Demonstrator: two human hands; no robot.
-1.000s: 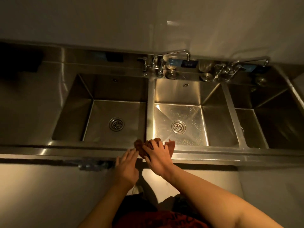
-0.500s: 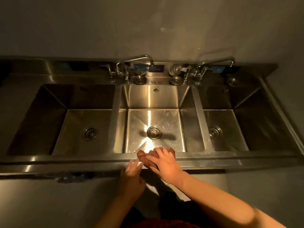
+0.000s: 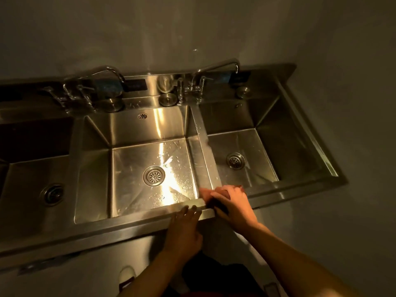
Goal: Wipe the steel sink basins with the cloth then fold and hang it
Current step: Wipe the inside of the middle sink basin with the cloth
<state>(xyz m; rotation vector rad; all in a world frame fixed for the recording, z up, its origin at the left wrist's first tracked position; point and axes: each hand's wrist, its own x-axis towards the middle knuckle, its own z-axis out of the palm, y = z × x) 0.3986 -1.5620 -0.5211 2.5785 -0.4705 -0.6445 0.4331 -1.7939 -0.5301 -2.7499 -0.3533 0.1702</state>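
The cloth [image 3: 220,203] — a dark, bunched rag, mostly hidden — sits on the front rim of the sink [image 3: 137,219], at about five o'clock from the middle basin's drain [image 3: 153,176], where the divider [image 3: 203,144] between the middle and right basins meets the rim. The right hand [image 3: 232,203] lies flat over it, fingers curled down around the wad and pressing it to the steel. The left hand [image 3: 185,229] is empty, fingers together and resting on the rim just beside the right hand, at its eight o'clock.

Judging by this, the wiping is in hand and not finished: water drops speckle the floor of the middle basin and the divider, and the cloth is on the rim, not down inside a basin. Whether the left basin [image 3: 38,185] or right basin [image 3: 242,155] has been wiped I cannot tell — the light is too dim. Folding and hanging are both left; the cloth is crumpled.
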